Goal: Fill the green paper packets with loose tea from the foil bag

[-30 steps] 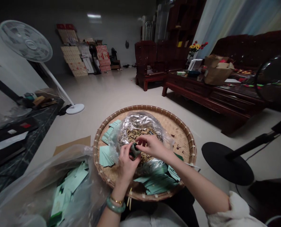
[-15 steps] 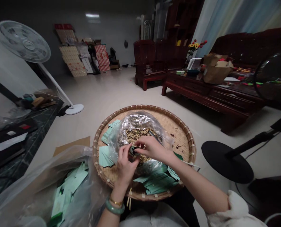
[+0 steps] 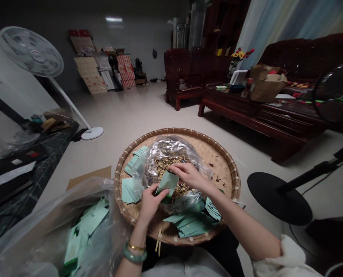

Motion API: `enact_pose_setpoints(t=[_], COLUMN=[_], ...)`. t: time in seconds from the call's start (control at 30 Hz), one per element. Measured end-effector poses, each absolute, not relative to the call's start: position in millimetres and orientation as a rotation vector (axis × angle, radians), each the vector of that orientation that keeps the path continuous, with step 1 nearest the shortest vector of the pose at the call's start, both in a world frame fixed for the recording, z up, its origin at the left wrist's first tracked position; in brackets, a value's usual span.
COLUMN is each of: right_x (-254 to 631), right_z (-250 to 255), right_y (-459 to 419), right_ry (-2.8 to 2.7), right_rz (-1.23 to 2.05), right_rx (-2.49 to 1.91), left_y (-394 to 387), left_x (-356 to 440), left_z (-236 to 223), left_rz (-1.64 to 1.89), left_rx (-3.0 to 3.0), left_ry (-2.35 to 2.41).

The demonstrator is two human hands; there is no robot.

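packet (image 3: 168, 181) now turned face-on | left hand (image 3: 150, 200) low | right hand (image 3: 188, 176) at top

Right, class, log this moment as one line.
left hand: holding green packet | right hand: at its top edge | nearby: plastic bag in woven tray

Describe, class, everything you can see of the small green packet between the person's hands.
The small green packet has a pale, flat face, darker green at its lower end, and looks like paper. It is held tilted above the loose mix in the clear plastic bag. The left hand grips its lower part, thumb on the face; the right hand pinches its upper edge. Whether it is filled cannot be seen.
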State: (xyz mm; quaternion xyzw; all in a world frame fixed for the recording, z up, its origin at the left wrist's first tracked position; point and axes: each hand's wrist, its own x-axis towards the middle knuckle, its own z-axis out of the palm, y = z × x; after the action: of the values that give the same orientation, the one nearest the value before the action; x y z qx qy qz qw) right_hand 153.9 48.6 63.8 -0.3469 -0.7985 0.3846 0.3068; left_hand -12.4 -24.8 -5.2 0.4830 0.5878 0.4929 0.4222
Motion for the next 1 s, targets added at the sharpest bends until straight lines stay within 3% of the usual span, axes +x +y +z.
enact_pose_setpoints(t=[0.17, 0.4, 0.8, 1.0], right_x=[145, 142, 140, 138], right_z=[53, 31, 17, 9], right_y=[45, 54, 45, 46], right_ry=[-2.18, -1.937, -2.027, -1.93], right_rz=[0.85, 1.094, 1.034, 1.111], right_rx=[-1.013, -0.982, -0.91, -1.025], left_y=[-29, -37, -30, -37], left_x=[-2, -10, 0, 11], left_z=[-3, -2, -4, 2], left_rz=[1.225, 1.107, 1.218, 1.027], left_rx=[1.02, 0.959, 0.815, 0.672], left_ry=[1.337, 1.141, 1.236, 1.108])
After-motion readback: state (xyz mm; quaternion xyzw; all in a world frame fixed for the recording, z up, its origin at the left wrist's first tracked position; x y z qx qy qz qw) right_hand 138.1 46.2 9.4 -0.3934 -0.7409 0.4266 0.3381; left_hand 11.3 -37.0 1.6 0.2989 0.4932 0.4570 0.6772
